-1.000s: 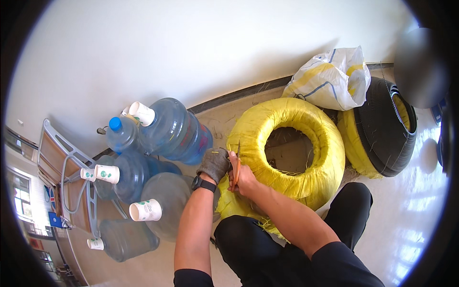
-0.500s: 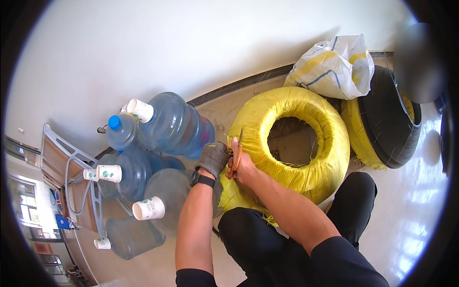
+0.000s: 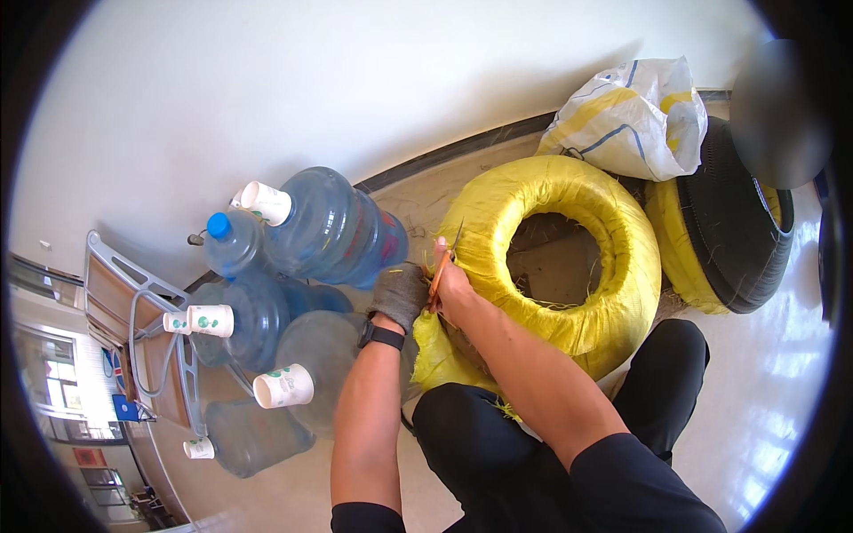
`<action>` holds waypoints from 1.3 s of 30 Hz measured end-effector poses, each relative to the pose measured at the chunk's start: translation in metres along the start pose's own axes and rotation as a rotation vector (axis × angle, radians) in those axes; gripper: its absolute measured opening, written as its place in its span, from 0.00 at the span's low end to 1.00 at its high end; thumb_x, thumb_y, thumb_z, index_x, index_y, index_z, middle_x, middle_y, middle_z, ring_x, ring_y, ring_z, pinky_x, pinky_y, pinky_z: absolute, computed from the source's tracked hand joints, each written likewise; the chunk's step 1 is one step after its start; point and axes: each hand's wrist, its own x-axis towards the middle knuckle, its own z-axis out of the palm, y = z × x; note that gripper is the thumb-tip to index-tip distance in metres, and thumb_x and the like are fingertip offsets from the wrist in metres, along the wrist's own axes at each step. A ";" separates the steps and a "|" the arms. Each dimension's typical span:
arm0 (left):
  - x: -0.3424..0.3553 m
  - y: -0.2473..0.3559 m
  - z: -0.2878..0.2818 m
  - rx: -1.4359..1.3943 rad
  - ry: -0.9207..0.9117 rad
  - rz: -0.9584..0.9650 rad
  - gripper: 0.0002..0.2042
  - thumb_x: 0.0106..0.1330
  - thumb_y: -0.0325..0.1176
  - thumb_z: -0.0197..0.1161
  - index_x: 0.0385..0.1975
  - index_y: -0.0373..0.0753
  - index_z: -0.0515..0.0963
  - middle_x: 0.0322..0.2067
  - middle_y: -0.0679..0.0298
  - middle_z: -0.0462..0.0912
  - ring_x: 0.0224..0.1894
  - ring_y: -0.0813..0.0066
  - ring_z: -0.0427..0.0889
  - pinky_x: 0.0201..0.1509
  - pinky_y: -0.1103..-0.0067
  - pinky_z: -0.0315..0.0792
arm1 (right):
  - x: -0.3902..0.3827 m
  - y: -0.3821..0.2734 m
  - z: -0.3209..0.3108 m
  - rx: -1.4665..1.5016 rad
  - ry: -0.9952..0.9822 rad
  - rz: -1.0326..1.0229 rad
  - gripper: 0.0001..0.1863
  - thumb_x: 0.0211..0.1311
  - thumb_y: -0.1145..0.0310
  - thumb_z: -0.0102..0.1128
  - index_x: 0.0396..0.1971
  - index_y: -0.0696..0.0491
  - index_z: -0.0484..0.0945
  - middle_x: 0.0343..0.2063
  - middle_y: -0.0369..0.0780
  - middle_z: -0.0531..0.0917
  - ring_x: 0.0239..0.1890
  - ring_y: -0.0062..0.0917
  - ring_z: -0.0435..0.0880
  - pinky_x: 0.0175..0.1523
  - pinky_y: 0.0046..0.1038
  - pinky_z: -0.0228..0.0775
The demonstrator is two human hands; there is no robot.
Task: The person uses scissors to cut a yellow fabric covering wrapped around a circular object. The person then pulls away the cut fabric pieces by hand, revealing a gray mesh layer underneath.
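Observation:
A tyre-like ring [image 3: 622, 293] wrapped in yellow woven plastic lies on the floor before my knees. On its near left side, a loose yellow flap [image 3: 435, 351] hangs away, with a darker surface showing behind it. My left hand [image 3: 400, 295], in a grey glove, is closed at the upper end of this flap; its fingertips are partly hidden. My bare right hand [image 3: 453, 291] holds scissors [image 3: 442, 274] with orange handles, close beside the glove. The blades point up and away along the ring's left side. Whether they have wrapping between them cannot be made out.
Large water jugs [image 3: 333, 226], several with paper cups [image 3: 284, 386] over their necks, stand and lie to the left near a folded chair [image 3: 147, 329]. Behind the ring sits a white plastic sack [image 3: 622, 124]. A black tyre [image 3: 733, 231] with yellow wrapping leans at right.
The scissors have tilted slightly to the right at the tip. The yellow flap stands further off the ring, showing more of the darker surface. The whole view has shifted a little.

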 end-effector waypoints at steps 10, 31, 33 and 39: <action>0.000 0.005 -0.002 -0.084 -0.002 -0.126 0.07 0.59 0.36 0.65 0.29 0.40 0.84 0.30 0.50 0.85 0.37 0.49 0.85 0.41 0.60 0.78 | 0.007 0.002 -0.003 -0.060 -0.032 -0.014 0.52 0.55 0.18 0.49 0.42 0.63 0.73 0.26 0.41 0.73 0.21 0.31 0.73 0.29 0.36 0.70; 0.040 0.009 -0.013 0.151 0.022 0.154 0.15 0.64 0.44 0.58 0.27 0.41 0.86 0.29 0.51 0.86 0.34 0.49 0.86 0.40 0.60 0.78 | -0.007 -0.001 -0.004 -0.018 -0.103 0.045 0.44 0.54 0.17 0.48 0.32 0.52 0.71 0.20 0.39 0.68 0.19 0.32 0.71 0.29 0.37 0.71; 0.040 0.009 -0.015 0.197 -0.012 0.165 0.15 0.64 0.44 0.58 0.27 0.41 0.86 0.29 0.51 0.86 0.34 0.49 0.86 0.40 0.60 0.78 | -0.001 -0.001 -0.001 0.031 -0.092 0.045 0.41 0.57 0.19 0.48 0.33 0.50 0.71 0.19 0.38 0.66 0.17 0.31 0.69 0.26 0.37 0.69; 0.037 -0.009 -0.014 0.218 -0.055 0.056 0.13 0.59 0.43 0.63 0.28 0.41 0.88 0.30 0.50 0.87 0.36 0.50 0.87 0.40 0.61 0.79 | -0.016 0.011 0.009 0.028 -0.014 -0.046 0.41 0.59 0.22 0.49 0.32 0.52 0.70 0.17 0.38 0.65 0.15 0.32 0.68 0.22 0.37 0.66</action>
